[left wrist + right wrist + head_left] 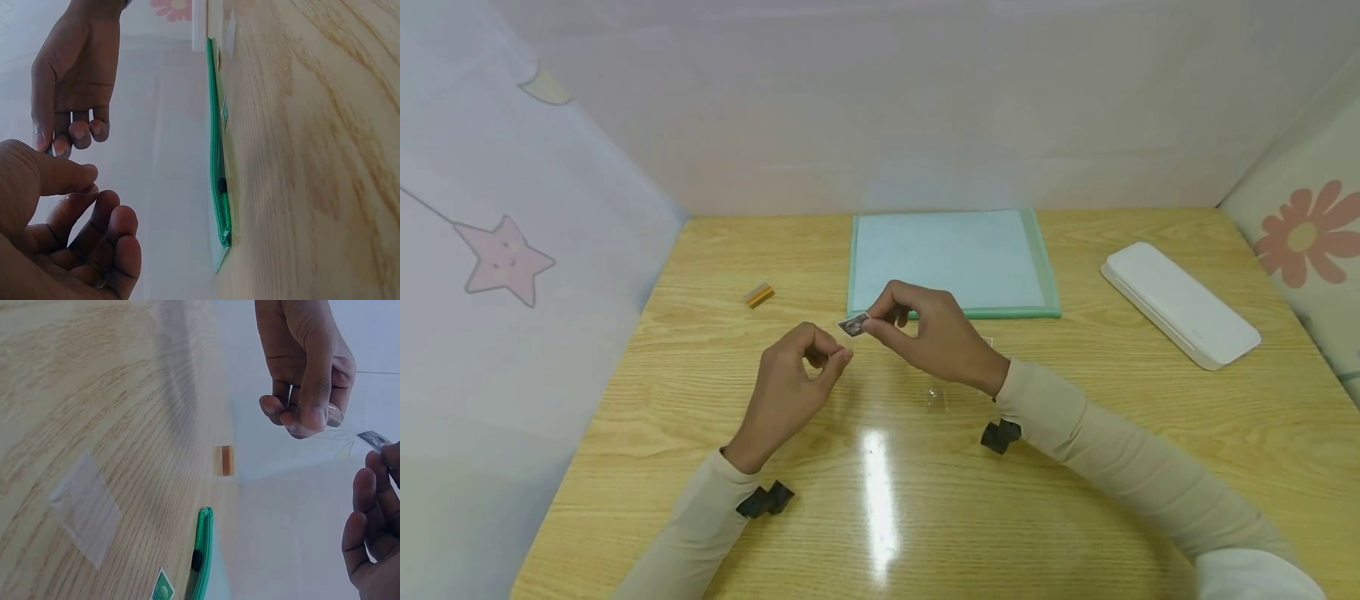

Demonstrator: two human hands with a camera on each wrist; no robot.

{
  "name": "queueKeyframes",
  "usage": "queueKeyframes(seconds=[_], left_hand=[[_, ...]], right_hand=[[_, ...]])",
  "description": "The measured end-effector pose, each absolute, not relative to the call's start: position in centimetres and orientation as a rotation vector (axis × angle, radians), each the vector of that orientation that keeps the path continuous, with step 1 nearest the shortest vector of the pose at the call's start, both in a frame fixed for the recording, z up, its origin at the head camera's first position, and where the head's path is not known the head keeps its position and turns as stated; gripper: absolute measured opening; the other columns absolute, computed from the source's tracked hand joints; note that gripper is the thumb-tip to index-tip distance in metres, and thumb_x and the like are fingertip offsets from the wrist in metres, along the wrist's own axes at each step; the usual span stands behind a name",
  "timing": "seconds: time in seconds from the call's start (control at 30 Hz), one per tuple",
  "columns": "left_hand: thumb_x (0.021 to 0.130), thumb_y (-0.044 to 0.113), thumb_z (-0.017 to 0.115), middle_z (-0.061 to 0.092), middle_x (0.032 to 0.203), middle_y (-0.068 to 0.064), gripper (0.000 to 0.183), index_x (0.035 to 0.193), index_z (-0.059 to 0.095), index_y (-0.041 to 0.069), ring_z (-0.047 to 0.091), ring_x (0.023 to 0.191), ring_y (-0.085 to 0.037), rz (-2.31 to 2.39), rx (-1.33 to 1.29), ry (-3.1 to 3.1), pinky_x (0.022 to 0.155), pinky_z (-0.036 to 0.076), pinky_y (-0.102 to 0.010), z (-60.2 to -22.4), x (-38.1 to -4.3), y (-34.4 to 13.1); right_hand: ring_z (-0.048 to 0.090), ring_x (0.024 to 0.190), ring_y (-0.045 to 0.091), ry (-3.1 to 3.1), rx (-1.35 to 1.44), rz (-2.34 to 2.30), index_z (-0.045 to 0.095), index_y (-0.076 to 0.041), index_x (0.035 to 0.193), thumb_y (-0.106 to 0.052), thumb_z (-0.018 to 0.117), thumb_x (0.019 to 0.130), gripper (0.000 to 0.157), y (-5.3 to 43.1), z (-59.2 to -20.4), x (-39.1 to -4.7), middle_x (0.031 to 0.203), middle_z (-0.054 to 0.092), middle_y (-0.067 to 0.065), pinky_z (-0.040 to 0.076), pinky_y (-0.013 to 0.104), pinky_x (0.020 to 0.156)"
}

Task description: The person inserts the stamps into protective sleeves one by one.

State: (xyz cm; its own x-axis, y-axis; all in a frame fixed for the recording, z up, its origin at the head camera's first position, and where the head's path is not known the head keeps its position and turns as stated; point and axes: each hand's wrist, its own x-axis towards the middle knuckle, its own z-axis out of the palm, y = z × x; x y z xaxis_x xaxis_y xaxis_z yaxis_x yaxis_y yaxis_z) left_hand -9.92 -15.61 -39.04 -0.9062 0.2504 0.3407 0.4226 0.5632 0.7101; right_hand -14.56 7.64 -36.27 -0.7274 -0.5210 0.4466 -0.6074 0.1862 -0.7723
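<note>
My right hand [936, 333] pinches a small dark picture card with a white border [853, 324] between thumb and fingertips, above the table. Just left of it and slightly lower, my left hand [797, 375] has its thumb and index finger pressed together. A thin strip of clear plastic film [337, 434] shows at those left fingertips in the right wrist view, reaching toward the dark card. In the left wrist view, the left hand's thumb and index finger [84, 178] meet on a faint clear edge, with the other fingers curled loosely.
A clear plastic sleeve [90, 509] and a small green picture card [164, 587] lie on the wooden table. Behind the hands is a green-edged folder [951, 258]. An orange-and-grey block [759, 295] lies at the left, a white case [1180, 304] at the right.
</note>
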Motion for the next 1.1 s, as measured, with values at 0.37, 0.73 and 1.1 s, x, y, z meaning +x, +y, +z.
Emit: queueKeyframes(seconds=[0.37, 0.73, 1.1], left_hand=[[0.097, 0.024, 0.071, 0.064, 0.093, 0.013, 0.013, 0.091, 0.06, 0.023, 0.058, 0.079, -0.008, -1.273, -0.558, -2.59, 0.073, 0.053, -0.043, -39.0, -9.91, -15.56], [0.096, 0.021, 0.072, 0.063, 0.093, 0.011, 0.013, 0.091, 0.06, 0.021, 0.057, 0.079, -0.009, -1.244, -0.577, -2.573, 0.071, 0.053, -0.043, -39.1, -9.88, -15.47], [0.096, 0.023, 0.072, 0.064, 0.093, 0.01, 0.011, 0.094, 0.063, 0.018, 0.058, 0.079, -0.008, -1.27, -0.565, -2.591, 0.071, 0.052, -0.043, -38.93, -9.7, -15.48]], right_hand=[[0.058, 0.076, 0.008, -2.376, 1.112, 1.564, 0.066, -0.019, 0.099, -0.024, 0.067, 0.099, 0.005, 7.58, -36.31, -14.54, 0.092, 0.067, -0.011, 0.048, 0.032, 0.071], [0.057, 0.078, 0.007, -2.396, 1.191, 1.466, 0.065, -0.017, 0.099, -0.023, 0.064, 0.101, 0.006, 7.22, -36.11, -14.71, 0.098, 0.067, -0.01, 0.051, 0.031, 0.073], [0.056, 0.078, 0.005, -2.39, 1.301, 1.308, 0.066, -0.017, 0.104, -0.017, 0.066, 0.1, 0.003, 7.55, -35.74, -15.15, 0.096, 0.063, -0.011, 0.051, 0.029, 0.069]])
